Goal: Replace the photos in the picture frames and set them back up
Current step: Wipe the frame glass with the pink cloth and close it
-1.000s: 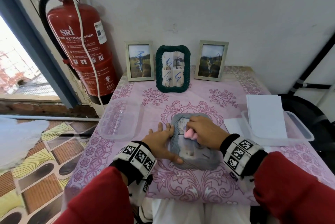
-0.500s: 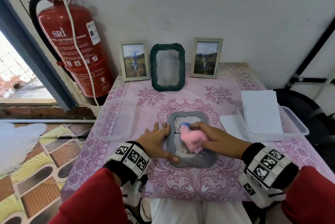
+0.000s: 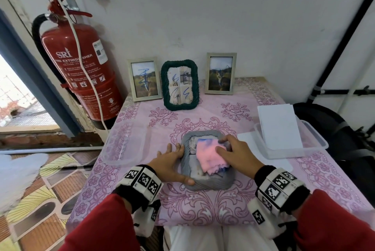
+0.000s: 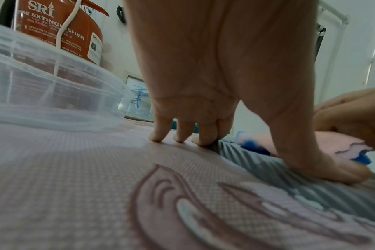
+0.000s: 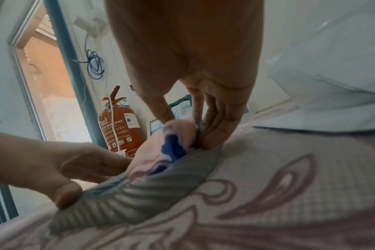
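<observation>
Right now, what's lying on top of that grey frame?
A pink cloth with blue patches, pressed down by the right hand. It covers most of the grey frame's middle, so the picture beneath is mostly hidden.

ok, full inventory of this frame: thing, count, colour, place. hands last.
grey frame: 1, grey ribbed, flat on the table, front centre
cloth: 1, pink with blue, on the grey frame
green frame: 1, dark green, upright at the back, middle
pale frames: 2, light wood, upright at the back, one left, one right of the green frame
clear containers: 2, transparent, one at the table's left edge, one at the right
white sheets: stack, count unclear, in the right container
tablecloth: 1, pink floral
fire extinguisher: 1, red, left wall
left hand: steadies the grey frame's left edge
right hand: presses the cloth
</observation>
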Tool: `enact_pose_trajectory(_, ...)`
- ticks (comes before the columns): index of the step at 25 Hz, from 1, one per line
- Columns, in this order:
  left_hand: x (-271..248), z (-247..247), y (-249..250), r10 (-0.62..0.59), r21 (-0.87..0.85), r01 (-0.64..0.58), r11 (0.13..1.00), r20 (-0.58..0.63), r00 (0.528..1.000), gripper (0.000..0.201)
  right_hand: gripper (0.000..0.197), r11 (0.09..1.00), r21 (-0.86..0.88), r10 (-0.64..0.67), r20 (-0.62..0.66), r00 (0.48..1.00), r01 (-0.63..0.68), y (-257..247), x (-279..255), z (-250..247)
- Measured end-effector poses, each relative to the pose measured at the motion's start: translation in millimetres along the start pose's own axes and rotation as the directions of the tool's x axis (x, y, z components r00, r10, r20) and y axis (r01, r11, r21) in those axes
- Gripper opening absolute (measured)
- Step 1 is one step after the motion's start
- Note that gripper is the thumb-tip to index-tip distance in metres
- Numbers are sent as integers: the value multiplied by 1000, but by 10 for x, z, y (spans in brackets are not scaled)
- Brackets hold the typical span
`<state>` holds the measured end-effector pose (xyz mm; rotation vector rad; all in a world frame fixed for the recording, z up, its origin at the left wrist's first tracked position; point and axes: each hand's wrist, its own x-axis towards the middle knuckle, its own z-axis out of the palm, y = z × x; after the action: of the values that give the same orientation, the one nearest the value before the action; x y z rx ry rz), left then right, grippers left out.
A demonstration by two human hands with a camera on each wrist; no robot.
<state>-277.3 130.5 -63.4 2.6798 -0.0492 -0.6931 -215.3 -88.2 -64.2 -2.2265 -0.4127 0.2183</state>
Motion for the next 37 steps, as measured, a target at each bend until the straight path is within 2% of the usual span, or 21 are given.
enact_pose_trajectory(2,0,-3,5,1,1,-1,1000,3,1000,119,26,1000,15,2,-19,1000,-2,-26,28,31)
enact_pose_trajectory(5,-5,0,5,5,-8,-5,1000,3,1000,118,30,995,-23,-95,-45,994,94,-72,62,58)
enact_pose_trajectory(9,0,10,-13,15,-3,-15,1000,-6,1000,118,46,990,127,-78,86,993,67,-126,113,63)
enact_pose_trajectory(13,11,15,-25,21,8,-21,1000,-9,1000,119,45,906,423,-9,11,1000,3,-166,140,51)
enact_pose_trajectory(14,11,15,-27,20,14,-20,1000,-11,1000,119,46,912,411,-14,32,999,0,-149,135,57)
enact_pose_trajectory(15,11,16,-26,19,15,-19,1000,-13,1000,119,49,959,283,-30,75,997,8,-128,120,69)
enact_pose_trajectory(16,12,16,-25,20,12,-19,1000,-13,1000,119,51,996,80,-44,126,991,34,-97,101,94)
enact_pose_trajectory(17,12,19,-23,21,8,-21,1000,-14,1000,118,51,990,-120,-59,144,988,77,-70,84,118)
enact_pose_trajectory(19,9,22,-23,24,3,-24,1000,-18,1000,118,48,896,-408,-151,90,984,175,-75,60,138)
enact_pose_trajectory(20,8,25,-25,24,0,-24,1000,-19,1000,118,45,850,-480,-208,69,976,215,-91,48,143)
enact_pose_trajectory(22,11,30,-31,24,-6,-25,1000,-20,999,119,39,847,-462,-239,114,964,265,-115,35,145)
enact_pose_trajectory(24,15,31,-35,23,-5,-23,1000,-24,999,119,33,886,-374,-209,206,956,275,-132,30,129)
enact_pose_trajectory(25,16,32,-37,21,-3,-21,1000,-24,999,120,30,911,-316,-206,204,957,264,-141,28,107)
enact_pose_trajectory(26,18,33,-38,20,-3,-20,1000,-24,1000,120,28,937,-242,-216,167,962,253,-150,27,67)
enact_pose_trajectory(28,15,32,-36,17,0,-17,1000,-21,1000,120,27,966,-102,-238,13,971,238,-136,36,-32)
enact_pose_trajectory(30,10,30,-31,15,0,-15,1000,-24,1000,120,28,970,-79,-239,-108,965,231,-60,77,-145)
enact_pose_trajectory(31,5,30,-29,12,-2,-12,1000,-26,1000,119,27,971,-93,-231,-98,968,222,-9,94,-194)
enact_pose_trajectory(33,-3,26,-26,9,-12,-10,1000,-23,1000,119,39,956,-212,-177,138,975,203,93,104,-256)
enact_pose_trajectory(34,-5,23,-21,10,-17,-10,1000,-21,1000,119,50,929,-294,-145,265,953,223,160,108,-267)
enact_pose_trajectory(35,-5,21,-15,9,-22,-9,1000,-19,1000,118,57,905,-346,-127,333,934,246,216,107,-271)
enact_pose_trajectory(37,-8,18,-15,2,-29,-3,1000,-22,1000,117,60,901,-347,-139,335,932,260,255,85,-265)
